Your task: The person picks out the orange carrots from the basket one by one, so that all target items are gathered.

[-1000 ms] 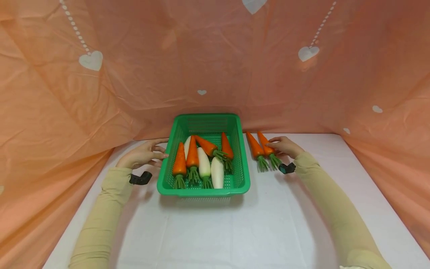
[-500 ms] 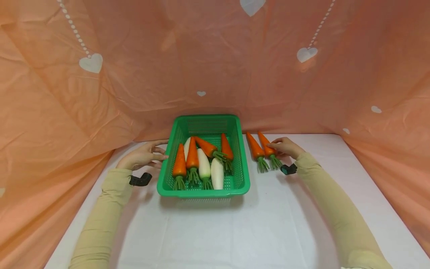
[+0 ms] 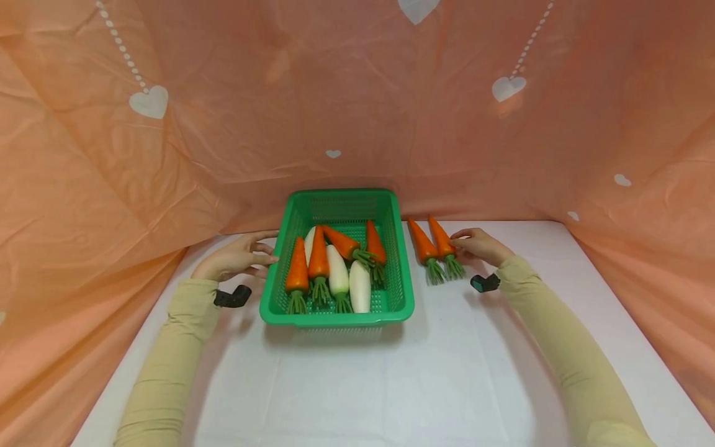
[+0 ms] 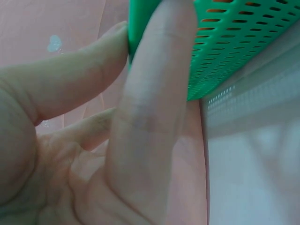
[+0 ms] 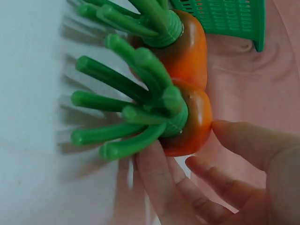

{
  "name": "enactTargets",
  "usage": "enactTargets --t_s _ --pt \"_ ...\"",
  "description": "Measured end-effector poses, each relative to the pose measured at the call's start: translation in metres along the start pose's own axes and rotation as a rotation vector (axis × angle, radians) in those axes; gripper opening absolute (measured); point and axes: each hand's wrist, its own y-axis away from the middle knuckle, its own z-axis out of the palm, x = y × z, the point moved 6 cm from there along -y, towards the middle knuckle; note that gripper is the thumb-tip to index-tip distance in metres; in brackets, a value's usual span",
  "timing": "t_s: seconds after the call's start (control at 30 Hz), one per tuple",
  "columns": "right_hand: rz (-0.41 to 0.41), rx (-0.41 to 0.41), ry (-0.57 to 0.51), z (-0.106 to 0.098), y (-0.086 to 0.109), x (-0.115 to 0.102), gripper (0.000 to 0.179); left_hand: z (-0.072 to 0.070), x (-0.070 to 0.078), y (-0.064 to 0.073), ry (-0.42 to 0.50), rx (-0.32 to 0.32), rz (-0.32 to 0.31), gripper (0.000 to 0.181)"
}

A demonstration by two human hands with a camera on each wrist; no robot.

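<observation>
Carrot (image 3: 440, 236) just left of the right hand (image 3: 481, 244), thumb against it, fingers apart.

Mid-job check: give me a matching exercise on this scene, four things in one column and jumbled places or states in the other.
Things:
1. Left hand
2. Right hand
3. Green basket
4. Rightmost white vegetable

Places or states:
A. at the table carrot farther from the basket
B. lying inside, among other vegetables
C. at the basket's left rim
D. has four carrots in it

Pairs: 1-C, 2-A, 3-D, 4-B
</observation>
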Motion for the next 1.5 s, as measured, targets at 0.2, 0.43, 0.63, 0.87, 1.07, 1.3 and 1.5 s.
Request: enactTargets --t_s 0.2,0.43,0.63,0.87,1.07,1.3,1.5 --pt "0.004 -0.021 0.016 -0.001 0.0 -0.001 0.045 0.001 -0.001 0.0 -0.008 0.0 0.001 0.075" --pt "-0.016 0.01 0.028 -0.015 0.001 -0.027 0.048 -0.001 0.0 0.0 0.005 -0.001 0.008 0.072" --pt "-0.133 0.02 0.02 -0.016 0.002 -0.082 0.051 -0.001 0.001 0.001 -0.006 -0.005 0.002 0.074" --pt "-0.198 -0.055 -0.061 0.018 -0.008 -0.136 0.052 -0.001 0.001 0.001 -0.002 0.001 -0.006 0.074" --pt "-0.226 -0.155 -0.144 0.063 -0.019 -0.161 0.047 0.0 0.002 0.003 -0.003 -0.009 0.002 0.073" --pt "-0.171 -0.287 -0.1 0.111 -0.035 -0.167 0.046 0.001 0.0 0.003 0.023 -0.01 0.005 0.071" --pt "-0.112 -0.333 -0.041 0.133 -0.044 -0.164 0.043 0.0 0.001 0.004 0.014 -0.019 0.002 0.071"
